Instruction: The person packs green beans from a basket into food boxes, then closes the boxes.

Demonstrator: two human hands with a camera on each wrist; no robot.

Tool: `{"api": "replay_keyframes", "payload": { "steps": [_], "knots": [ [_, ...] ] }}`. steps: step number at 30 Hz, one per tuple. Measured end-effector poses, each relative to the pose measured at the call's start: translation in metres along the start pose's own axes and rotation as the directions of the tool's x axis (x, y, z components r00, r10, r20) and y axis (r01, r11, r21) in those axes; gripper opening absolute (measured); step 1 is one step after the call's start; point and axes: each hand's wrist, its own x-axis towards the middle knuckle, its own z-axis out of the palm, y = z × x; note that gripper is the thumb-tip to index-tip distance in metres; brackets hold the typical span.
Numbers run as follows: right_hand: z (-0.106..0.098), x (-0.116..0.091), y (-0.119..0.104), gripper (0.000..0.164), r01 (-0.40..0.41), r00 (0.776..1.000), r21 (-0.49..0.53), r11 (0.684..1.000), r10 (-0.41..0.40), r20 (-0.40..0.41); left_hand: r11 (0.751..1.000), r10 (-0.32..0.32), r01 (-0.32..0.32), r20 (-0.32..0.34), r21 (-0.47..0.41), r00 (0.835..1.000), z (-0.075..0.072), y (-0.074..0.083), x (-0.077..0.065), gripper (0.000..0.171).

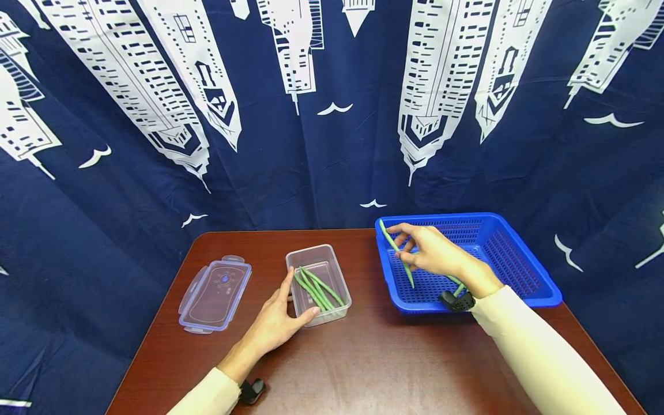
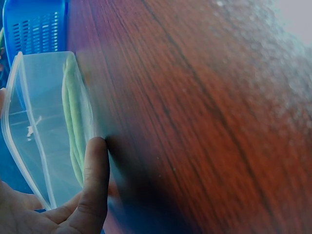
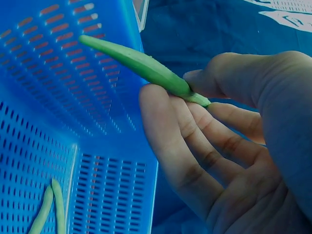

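A clear plastic food container (image 1: 339, 276) holds several green beans (image 1: 317, 291) lying lengthwise. My left hand (image 1: 277, 320) rests against its near-left corner, thumb along the front wall and fingers along the left side, fairly straight. The left wrist view shows the thumb (image 2: 96, 180) lying against the container wall. With thumb and fingertips, my right hand (image 1: 427, 249) pinches a single green bean (image 3: 141, 66) above the left part of a blue plastic basket (image 1: 519, 253). More green beans (image 3: 58, 207) lie on the basket's floor, partly hidden by the right wrist in the head view.
A clear lid (image 1: 215, 294) with a bluish rim lies flat at the left of the brown wooden table (image 1: 373, 369). Behind the table hangs a dark blue curtain (image 1: 311, 161) printed with white buildings and birds. The basket stands at the table's back right.
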Motion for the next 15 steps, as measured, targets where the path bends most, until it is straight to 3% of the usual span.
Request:
{"api": "replay_keyframes", "payload": {
  "steps": [15],
  "knots": [
    [0.019,0.013,-0.024,0.058,0.071,0.997,-0.016,0.997,-0.07,0.035,1.0,0.004,-0.004,0.003,0.0,1.0,0.001,0.001,0.0,0.121]
  ]
}}
